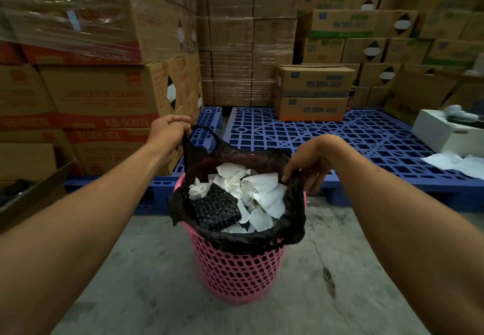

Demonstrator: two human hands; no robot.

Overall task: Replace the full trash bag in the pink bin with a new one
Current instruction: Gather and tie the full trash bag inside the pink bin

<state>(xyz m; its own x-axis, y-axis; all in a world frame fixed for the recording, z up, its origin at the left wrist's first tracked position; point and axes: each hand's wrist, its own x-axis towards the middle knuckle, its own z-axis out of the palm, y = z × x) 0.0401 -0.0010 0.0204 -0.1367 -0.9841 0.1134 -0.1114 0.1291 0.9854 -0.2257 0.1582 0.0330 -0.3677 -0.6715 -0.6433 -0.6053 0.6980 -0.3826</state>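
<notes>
Stacked cardboard cartons (104,94) fill the field from nine o'clock round to three o'clock, several of them shrink-wrapped. In front of them, from the centre out toward three o'clock, lies a blue plastic pallet (366,135); two cartons sit stacked on its twelve o'clock edge, and a white box (442,133) with loose white sheets beside it rests at its three o'clock end. The grey concrete floor (340,269), cracked toward four o'clock, occupies the lower field.

The pink bin (235,272), a perforated basket, stands upright on the floor at centre, touching nothing but the floor, with the pallet just behind it. It is lined with a black trash bag (296,217) whose mouth is folded over the rim on the six o'clock side and lifted clear of the rim on the twelve o'clock side. The bag holds crumpled white paper (264,193) and, at the nine o'clock side of the load, a pad of black bubble wrap (216,207).

My left hand (170,129), at eleven o'clock from the bin, is closed in a fist round one bag handle, drawn up taut. My right hand (306,162), at two o'clock, curls its fingers (289,171) down over the bag's raised edge, pinching the plastic against the thumb.
</notes>
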